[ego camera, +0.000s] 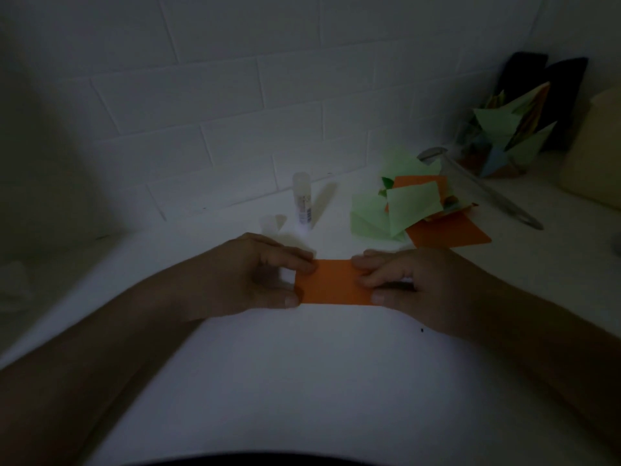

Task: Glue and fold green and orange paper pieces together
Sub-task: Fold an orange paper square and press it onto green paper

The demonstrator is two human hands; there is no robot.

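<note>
Two hands pinch one orange paper rectangle (331, 283) at the middle of the white counter (302, 381). Left hand (250, 275) holds the rectangle's left short edge, thumb at the near corner, fingers curled over the far corner. Right hand (408, 284) holds the right short edge the same way, thumb near, fingers on top. Each grip is closed on the paper, which looks flat and low over the counter; cannot tell if it touches the surface.

Beyond the orange rectangle, slightly left, a glue stick (302, 203) stands upright with its clear cap (273, 223) lying just beside it on the left. Beyond the rectangle to the right, a loose pile of light green paper pieces (400, 203) overlaps more orange sheets (447, 232). Right of that pile lies a clear plastic ruler (494, 193), angled. Far right of the rectangle, against the white tiled wall (201, 112), sits a folded green-and-orange paper model (514, 136) in front of something dark, too dim to name. Lighting is low, edges of the view blurred.
</note>
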